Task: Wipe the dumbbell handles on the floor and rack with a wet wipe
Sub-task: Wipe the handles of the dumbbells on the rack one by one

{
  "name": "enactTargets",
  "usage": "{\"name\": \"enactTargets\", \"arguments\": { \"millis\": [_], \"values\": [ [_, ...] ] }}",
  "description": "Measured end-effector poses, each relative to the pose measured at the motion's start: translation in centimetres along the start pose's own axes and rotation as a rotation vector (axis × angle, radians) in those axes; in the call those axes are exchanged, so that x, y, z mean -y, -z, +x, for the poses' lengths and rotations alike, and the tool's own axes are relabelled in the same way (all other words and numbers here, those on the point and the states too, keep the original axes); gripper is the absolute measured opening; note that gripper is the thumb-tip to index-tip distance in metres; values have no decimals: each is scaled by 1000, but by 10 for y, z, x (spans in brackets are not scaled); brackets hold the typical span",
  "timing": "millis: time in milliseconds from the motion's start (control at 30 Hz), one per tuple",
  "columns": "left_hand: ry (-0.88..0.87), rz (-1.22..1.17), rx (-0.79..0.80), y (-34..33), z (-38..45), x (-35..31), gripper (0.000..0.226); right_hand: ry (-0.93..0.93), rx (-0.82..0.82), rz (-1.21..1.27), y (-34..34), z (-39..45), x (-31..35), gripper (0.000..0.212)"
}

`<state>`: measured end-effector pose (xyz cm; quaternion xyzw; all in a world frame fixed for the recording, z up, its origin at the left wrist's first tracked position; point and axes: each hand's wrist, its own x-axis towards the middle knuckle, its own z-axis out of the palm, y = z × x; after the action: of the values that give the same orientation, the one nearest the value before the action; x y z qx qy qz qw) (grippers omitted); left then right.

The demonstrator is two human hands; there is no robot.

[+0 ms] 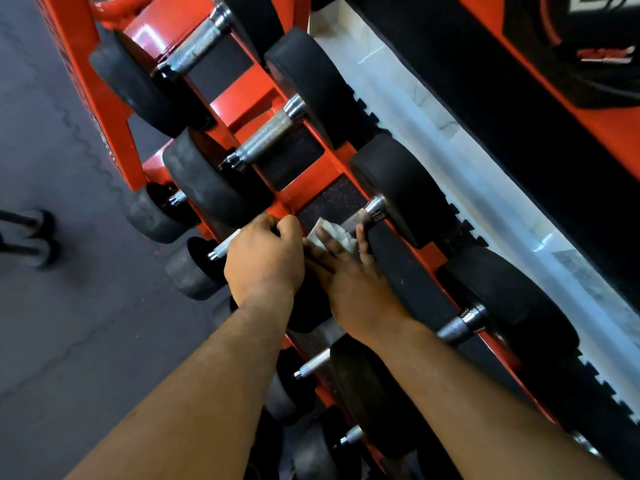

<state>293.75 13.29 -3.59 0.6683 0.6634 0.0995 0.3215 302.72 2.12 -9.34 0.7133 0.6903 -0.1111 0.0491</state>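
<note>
Right now the right hand [349, 271] lies with fingers spread flat over a crumpled white wet wipe [332, 233], pressing it down onto the knurled steel handle [360, 220] of a dumbbell on the top tier of the orange rack [242, 95]. Just beside it, toward nine o'clock, the left hand [265, 258] is curled into a loose fist over the near end of the same dumbbell; its fingers fold under, so I cannot tell what exactly they close on, though it looks like a steadying grip.

From the hands, the bare part of the handle runs toward one o'clock, ending in a bright collar against the far black head [401, 188]. That long axis is what the wiping stroke should follow, and the right hand is the nearer one, already on it.

Further out along the rack, toward eleven and twelve o'clock, two more dumbbells show their handles, the nearer [266, 136] and the farther [195, 51], lying parallel to the first. Toward four o'clock another handle [457, 327] sits just beside the right forearm. Lower tiers hold smaller dumbbells near six o'clock, and at nine o'clock, well apart on the grey floor [52, 341], a blurred floor dumbbell [31, 237] waits.
</note>
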Motion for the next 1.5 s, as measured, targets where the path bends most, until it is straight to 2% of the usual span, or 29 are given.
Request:
{"name": "enactTargets", "arguments": {
  "millis": [167, 333, 400, 533, 700, 800, 967, 1033, 1133, 1233, 1367, 1500],
  "values": [
    [3, 6, 3, 1, -1, -3, 31, -1, -60, -84, 1, -19, -2, 66],
    [3, 4, 4, 0, 0, -2, 31, -188, -45, -108, 16, 9, -18, 57],
    [-3, 10, 11, -1, 0, -1, 31, -243, -94, -107, 14, 5, -21, 57],
    [6, 16, 11, 1, 1, -2, 32, -421, -216, 4, 7, -12, -11, 63],
    [7, 8, 14, 2, -1, -4, 32, -518, -151, 166, 20, 3, -1, 64],
    [15, 26, 19, 2, 0, -5, 31, -409, -128, 219, 25, 15, 6, 46],
    [16, 41, 45, 3, -1, -6, 28, -100, -2, -50, 9, -8, 4, 65],
    [11, 51, 55, 4, 2, -4, 28, -30, -36, -135, 11, -16, -7, 65],
    [-10, 73, 59, 3, 3, -2, 27, -178, -157, -107, 15, -7, -24, 60],
    [-37, 62, 85, 2, 6, 3, 29, -306, -185, 14, 18, 10, -9, 54],
    [-23, 79, 227, 4, 11, 7, 42, -194, -88, -21, 24, 10, 19, 61],
    [-168, 45, 380, 12, 21, 25, 45, -31, 19, -52, 40, -5, 9, 63]
  ]
}}
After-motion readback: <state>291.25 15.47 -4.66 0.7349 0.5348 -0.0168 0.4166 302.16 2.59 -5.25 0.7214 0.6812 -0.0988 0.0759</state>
